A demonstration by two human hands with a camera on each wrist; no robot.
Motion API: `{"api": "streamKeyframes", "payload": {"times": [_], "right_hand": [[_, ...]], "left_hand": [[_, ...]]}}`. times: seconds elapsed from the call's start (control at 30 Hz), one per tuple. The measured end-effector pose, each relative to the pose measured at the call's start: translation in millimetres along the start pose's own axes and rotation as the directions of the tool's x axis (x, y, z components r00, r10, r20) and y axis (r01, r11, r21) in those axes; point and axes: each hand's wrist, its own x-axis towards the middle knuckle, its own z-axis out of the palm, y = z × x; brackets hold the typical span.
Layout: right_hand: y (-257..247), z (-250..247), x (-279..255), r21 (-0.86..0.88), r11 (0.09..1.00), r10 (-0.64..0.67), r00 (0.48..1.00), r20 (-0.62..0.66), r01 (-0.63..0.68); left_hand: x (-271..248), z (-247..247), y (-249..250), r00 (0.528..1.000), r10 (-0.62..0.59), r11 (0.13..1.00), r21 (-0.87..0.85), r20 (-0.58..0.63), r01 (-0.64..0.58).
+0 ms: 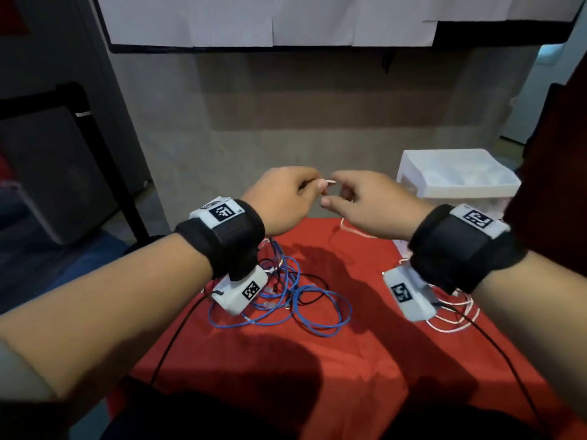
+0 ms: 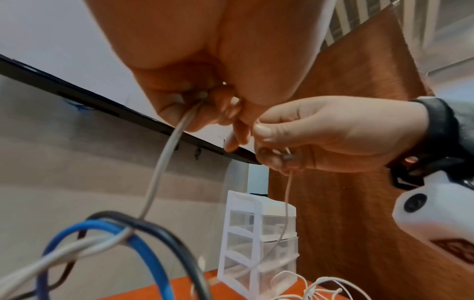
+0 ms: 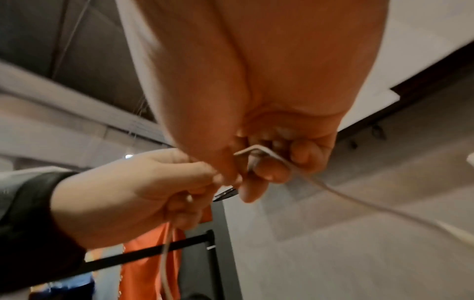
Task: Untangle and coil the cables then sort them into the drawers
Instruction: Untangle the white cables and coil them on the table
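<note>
A: Where is the white cable [image 2: 164, 162] at this moment?

B: Held up in the air above the bench [image 1: 365, 360], strung between both hands. In the left wrist view it drops from the left hand [image 1: 282, 201] into a knot of other cables, and a thinner run hangs from the right hand [image 1: 365, 208] toward the loose white loops at 4 o'clock on the bench.

A: And how do the hands stand?

B: Both grip it. The left hand has its fingers [image 2: 179, 105] curled round the white cable, with the thumb pressed in. The right hand pinches a short stretch between thumb and forefinger, and the right wrist view shows the cable [image 3: 259, 151] bent sharply across its curled fingers [image 3: 302, 156]. The two hands meet fingertip to fingertip at about 12 o'clock over the bench.

A: What lies below them?

B: A tangle at about 9 o'clock from the bench's middle: the blue cable [image 1: 317, 315] in wide loops, with a black cable [image 1: 313, 289] threaded through it. In the left wrist view the white cable passes between the blue and the black ones there.

A: And the drawers?

B: The drawer unit [image 1: 457, 176], white with clear drawer fronts, stands at the far right, at roughly 2 o'clock, just beyond the right hand. I cannot tell whether any drawer is pulled out.

A: Anything else?

B: A red cloth [image 1: 254, 376] covers the bench. Each wrist wears a black band [image 1: 228, 236] carrying a white camera block.
</note>
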Motion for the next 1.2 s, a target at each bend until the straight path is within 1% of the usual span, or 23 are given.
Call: {"api": "streamKeyframes", "payload": {"times": [0.03,0.07,0.1,0.2,0.27,0.33,0.37,0.43,0.47,0.53,0.63,0.73,0.77,0.83,0.9,0.97,1.0,1.1,1.17,1.2], "right_hand": [[-5.8,0.3,4.1,0.050,0.998,-0.031,1.000,0.002,0.030],[-7.8,-1.2,7.2,0.109,0.993,-0.033,0.999,0.007,0.032],[-7.8,-4.3,9.3,0.186,0.983,-0.008,1.000,0.017,0.005],[9.5,-19.4,11.2,0.404,0.909,0.124,0.992,-0.026,-0.103],[22.9,-26.5,9.1,0.464,0.872,0.201,0.979,-0.044,-0.158],[31.8,-27.5,7.1,0.498,0.841,0.269,0.962,-0.049,-0.210],[35.1,-27.7,6.8,0.520,0.822,0.305,0.951,-0.057,-0.232],[39.8,-29.7,6.4,0.593,0.759,0.383,0.921,-0.073,-0.269],[42.3,-31.4,6.7,0.632,0.722,0.414,0.908,-0.070,-0.281],[48.4,-34.5,4.3,0.660,0.689,0.441,0.896,-0.055,-0.299],[52.4,-29.6,0.8,0.654,0.691,0.459,0.886,-0.069,-0.308],[54.3,-22.7,-0.1,0.626,0.707,0.478,0.875,-0.080,-0.329],[55.9,-22.1,-0.9,0.636,0.695,0.487,0.870,-0.075,-0.335],[60.1,-23.9,-1.8,0.706,0.627,0.528,0.846,-0.072,-0.331],[62.0,-27.6,-2.2,0.778,0.540,0.585,0.808,-0.072,-0.322],[60.5,-30.5,-1.7,0.813,0.496,0.617,0.782,-0.084,-0.304],[59.7,-31.5,-1.9,0.812,0.499,0.617,0.782,-0.086,-0.304],[62.1,-32.4,-6.2,0.746,0.559,0.573,0.819,-0.032,-0.362],[67.6,-29.8,-12.0,0.680,0.599,0.556,0.831,0.027,-0.423],[69.9,-27.4,-15.1,0.661,0.602,0.557,0.829,0.054,-0.448]], "left_hand": [[0.0,-1.7,2.8,1.000,0.009,1.000,0.007,0.002,-0.009],[-1.1,-3.5,1.8,1.000,0.008,1.000,0.002,0.001,-0.008],[-3.8,-5.1,-2.6,1.000,0.000,1.000,-0.009,0.003,0.000],[-18.7,-7.0,-25.8,0.996,-0.067,0.997,-0.042,0.063,0.070],[-30.5,-5.1,-43.6,0.989,-0.110,0.991,-0.064,0.102,0.117],[-37.4,-2.0,-60.6,0.984,-0.121,0.990,-0.060,0.129,0.129],[-39.6,-0.5,-68.4,0.983,-0.119,0.992,-0.034,0.143,0.125],[-43.1,3.4,-86.2,0.975,-0.136,0.989,0.076,0.174,0.124],[-45.7,4.1,-95.8,0.966,-0.174,0.980,0.128,0.191,0.152],[-49.6,5.0,-110.2,0.950,-0.241,0.963,0.168,0.198,0.209],[-49.7,1.4,-117.8,0.950,-0.284,0.953,0.143,0.127,0.265],[-42.7,-4.9,-114.0,0.943,-0.334,0.941,0.054,0.002,0.333],[-41.3,-7.1,-113.2,0.937,-0.347,0.936,0.047,-0.036,0.348],[-42.4,-8.2,-118.4,0.941,-0.332,0.941,0.050,-0.065,0.336],[-49.1,-4.9,-126.5,0.963,-0.269,0.957,0.103,-0.028,0.271],[-55.1,0.5,-133.3,0.973,-0.224,0.969,0.094,-0.056,0.228],[-57.1,3.1,-133.8,0.968,-0.234,0.970,0.040,-0.087,0.238],[-61.1,8.0,-131.4,0.934,-0.316,0.947,-0.118,-0.169,0.299],[-64.2,6.7,-127.6,0.925,-0.329,0.943,-0.128,-0.191,0.308],[-65.6,4.4,-125.5,0.920,-0.337,0.939,-0.147,-0.199,0.312]]}}
